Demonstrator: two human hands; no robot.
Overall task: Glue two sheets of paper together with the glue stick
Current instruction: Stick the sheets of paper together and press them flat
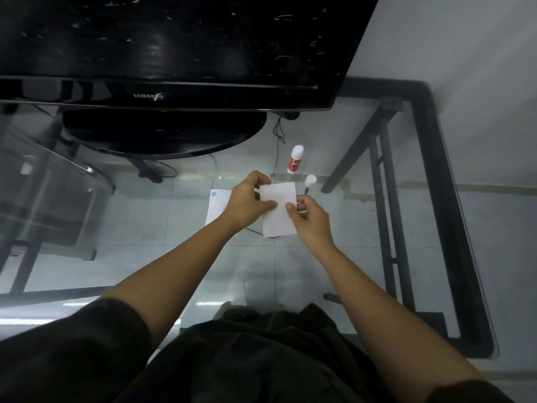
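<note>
A small white sheet of paper is held above the glass table between both hands. My left hand pinches its left edge with thumb and fingers. Its right edge is gripped by my right hand. A second white sheet with a small blue logo lies flat on the glass, partly hidden under my left hand. The glue stick, white with a red label, stands uncapped behind the papers. Its white cap stands just to the right of the held sheet.
A black monitor on a round black stand fills the back of the glass table. The table's black metal frame runs along the right side. Thin cables trail behind the glue stick.
</note>
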